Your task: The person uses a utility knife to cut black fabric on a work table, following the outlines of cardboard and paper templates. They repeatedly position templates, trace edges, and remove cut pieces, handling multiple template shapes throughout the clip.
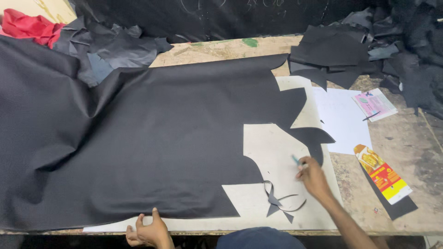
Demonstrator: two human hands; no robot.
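Black leather sheet (138, 143) spread lengthwise leftward across table (415, 193), near edge pinched by left hand (150, 233), cut notches nearer right hand (314, 177) closed around 1 blue-tipped knife (296, 161).

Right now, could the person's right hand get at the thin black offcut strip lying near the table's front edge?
Probably yes. The right hand is just beside the thin black offcut strip, which lies on bare pale board with nothing over it. The hand does hold a small blue-tipped tool.
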